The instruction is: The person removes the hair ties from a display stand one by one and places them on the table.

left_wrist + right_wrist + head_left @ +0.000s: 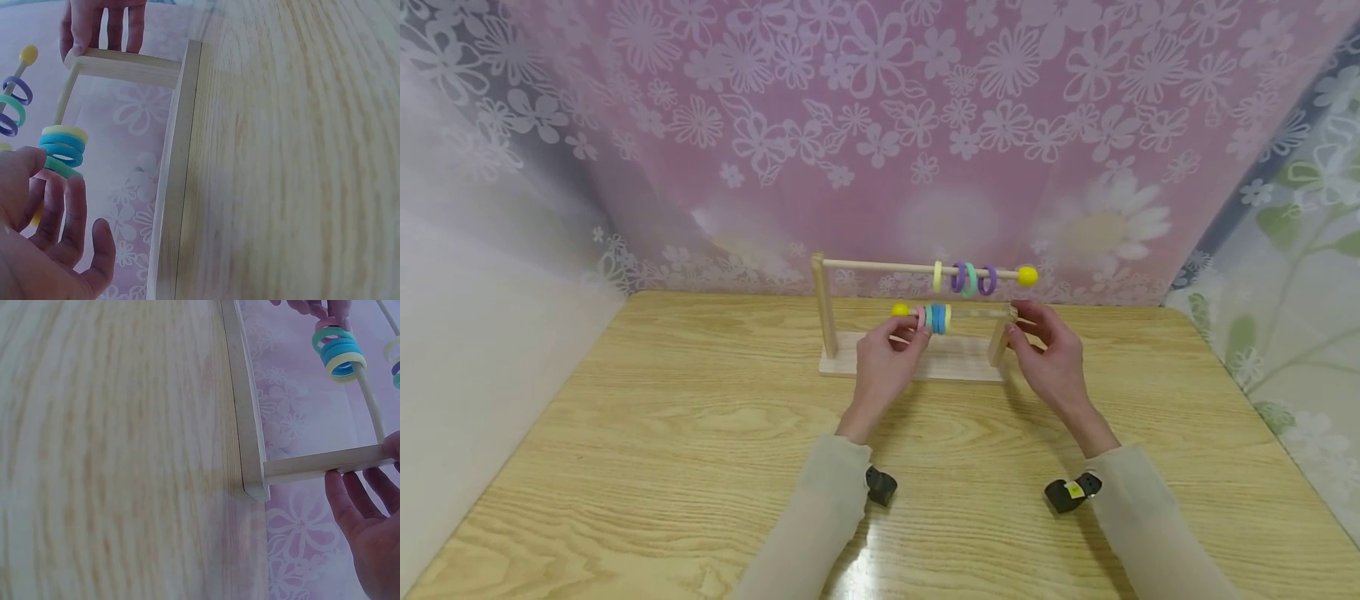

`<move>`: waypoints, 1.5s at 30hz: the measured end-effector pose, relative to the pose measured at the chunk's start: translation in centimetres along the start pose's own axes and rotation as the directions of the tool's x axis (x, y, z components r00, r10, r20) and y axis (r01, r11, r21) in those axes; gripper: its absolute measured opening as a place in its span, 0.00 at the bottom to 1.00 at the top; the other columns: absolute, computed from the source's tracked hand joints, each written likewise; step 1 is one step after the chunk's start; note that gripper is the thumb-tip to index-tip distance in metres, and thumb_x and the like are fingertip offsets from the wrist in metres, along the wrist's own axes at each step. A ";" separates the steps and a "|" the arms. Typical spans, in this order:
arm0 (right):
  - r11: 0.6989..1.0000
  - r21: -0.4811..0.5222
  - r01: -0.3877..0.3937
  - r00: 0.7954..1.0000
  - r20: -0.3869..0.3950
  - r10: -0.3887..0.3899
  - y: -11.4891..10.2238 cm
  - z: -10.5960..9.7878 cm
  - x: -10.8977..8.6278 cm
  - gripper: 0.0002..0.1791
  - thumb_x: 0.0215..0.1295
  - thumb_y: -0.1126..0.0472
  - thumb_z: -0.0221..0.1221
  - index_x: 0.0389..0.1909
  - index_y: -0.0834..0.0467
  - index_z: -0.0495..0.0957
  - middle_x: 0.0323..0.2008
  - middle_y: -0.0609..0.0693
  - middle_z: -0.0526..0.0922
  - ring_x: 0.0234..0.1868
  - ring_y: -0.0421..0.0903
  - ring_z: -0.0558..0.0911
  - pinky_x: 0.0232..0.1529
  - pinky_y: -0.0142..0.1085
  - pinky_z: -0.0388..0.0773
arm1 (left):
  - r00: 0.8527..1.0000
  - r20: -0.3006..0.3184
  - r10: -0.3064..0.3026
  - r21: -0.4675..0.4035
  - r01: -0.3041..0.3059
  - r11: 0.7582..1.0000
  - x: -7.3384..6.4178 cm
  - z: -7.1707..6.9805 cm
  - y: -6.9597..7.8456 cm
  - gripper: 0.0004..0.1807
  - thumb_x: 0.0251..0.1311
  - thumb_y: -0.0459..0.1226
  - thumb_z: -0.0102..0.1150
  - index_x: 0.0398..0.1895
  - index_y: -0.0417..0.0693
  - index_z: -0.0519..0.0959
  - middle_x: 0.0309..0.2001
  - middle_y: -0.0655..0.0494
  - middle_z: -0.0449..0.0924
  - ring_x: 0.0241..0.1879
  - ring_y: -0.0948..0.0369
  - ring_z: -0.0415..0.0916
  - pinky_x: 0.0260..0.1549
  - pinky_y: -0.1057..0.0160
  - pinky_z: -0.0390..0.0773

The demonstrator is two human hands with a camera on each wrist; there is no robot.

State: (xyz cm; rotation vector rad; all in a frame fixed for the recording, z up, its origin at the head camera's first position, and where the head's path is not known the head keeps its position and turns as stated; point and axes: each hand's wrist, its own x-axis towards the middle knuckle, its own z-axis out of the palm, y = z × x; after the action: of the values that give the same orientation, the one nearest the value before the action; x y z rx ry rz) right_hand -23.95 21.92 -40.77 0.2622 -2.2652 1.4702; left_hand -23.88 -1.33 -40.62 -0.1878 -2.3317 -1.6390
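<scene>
My pale sleeves (808, 508) reach over the wooden table (700, 450) to the rack's base (958, 368). My left hand (887, 358) pinches the pink ring (921, 317) on the lower rod (981, 314), near its yellow end ball (900, 310); beside it sit green, blue and yellow rings (948, 318). My right hand (1051, 350) grips the right post (998, 343) between thumb and fingers. Above, the upper rod (880, 267) carries yellow, purple and green rings (970, 280); behind hangs flowered cloth (887, 167).
</scene>
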 end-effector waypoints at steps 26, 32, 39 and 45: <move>1.000 0.018 0.022 1.000 0.012 -0.022 0.2 0.0 0.0 0.21 0.74 0.63 0.59 0.65 0.59 0.75 0.59 0.62 0.81 0.50 0.26 0.79 0.46 0.18 0.79 | 0.991 -0.129 0.036 0.022 -0.033 0.999 -0.6 -0.9 0.0 0.10 0.65 0.41 0.67 0.44 0.47 0.87 0.37 0.54 0.91 0.31 0.59 0.86 0.35 0.64 0.85; 1.000 0.024 0.018 1.000 0.006 -0.018 0.1 0.0 0.0 0.21 0.73 0.64 0.59 0.65 0.59 0.75 0.58 0.61 0.81 0.49 0.28 0.80 0.45 0.18 0.79 | 0.985 -0.169 0.034 -0.019 -0.038 0.999 -0.6 -1.0 -0.1 0.10 0.63 0.39 0.68 0.44 0.46 0.87 0.36 0.52 0.91 0.30 0.60 0.87 0.33 0.65 0.84; 1.000 0.009 0.017 1.000 0.007 -0.017 0.1 -0.1 -0.1 0.21 0.74 0.64 0.59 0.65 0.58 0.75 0.59 0.60 0.82 0.50 0.29 0.80 0.46 0.18 0.79 | 0.980 -0.195 0.040 -0.051 -0.051 0.997 -0.6 -1.1 -0.3 0.09 0.63 0.38 0.68 0.43 0.44 0.87 0.35 0.50 0.90 0.28 0.60 0.85 0.32 0.67 0.83; 1.000 0.010 0.024 1.000 0.003 -0.024 0.3 -0.1 0.0 0.20 0.73 0.65 0.59 0.65 0.60 0.75 0.58 0.61 0.82 0.50 0.29 0.80 0.45 0.18 0.79 | 0.976 -0.216 0.010 -0.069 -0.026 0.997 -0.4 -1.2 -0.5 0.07 0.63 0.37 0.67 0.42 0.45 0.87 0.34 0.51 0.90 0.26 0.62 0.82 0.31 0.68 0.82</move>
State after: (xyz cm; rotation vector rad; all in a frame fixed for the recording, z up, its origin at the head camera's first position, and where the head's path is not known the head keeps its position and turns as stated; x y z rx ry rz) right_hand -24.03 22.10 -40.97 0.2936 -2.2499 1.4707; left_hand -23.48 -2.65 -40.78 -0.0425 -2.1067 -1.6463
